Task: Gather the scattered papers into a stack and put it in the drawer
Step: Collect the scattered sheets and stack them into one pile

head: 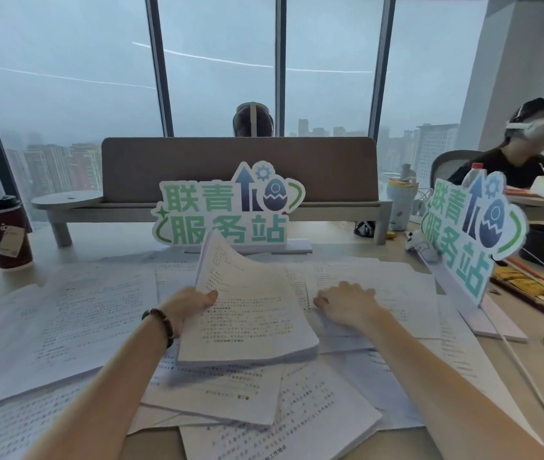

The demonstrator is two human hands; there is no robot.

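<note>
The left hand [194, 305] is gripping the gathered stack [250, 313] by its left edge, thumb lying on the top sheet and fingers hidden beneath, so the bundle is being held together while more pages are collected. The stack is sitting near the middle of the surface [509, 343], its near end resting on the loose sheets below and its far end lifting and curling upward toward the green-lettered sign [227, 210] at the back. Its long axis is running from the near edge toward the far edge, leaning slightly leftward at the top, with the printed lines reading toward the person.

The right hand [347, 305] is lying palm down, fingers spread and fairly straight, on a loose sheet [393, 293] just right of the stack; it is probably pinning or sliding that page inward so it can join the bundle. It is not pinching anything visible.

The scattered papers [64, 310] are still covering the surface from the left edge across to the near edge, overlapping at varied angles, so the gathering is judged to be only partly done. No drawer is showing in this view. A lidded coffee cup [1, 234] is standing near the far left corner, apart from the sheets.
</note>
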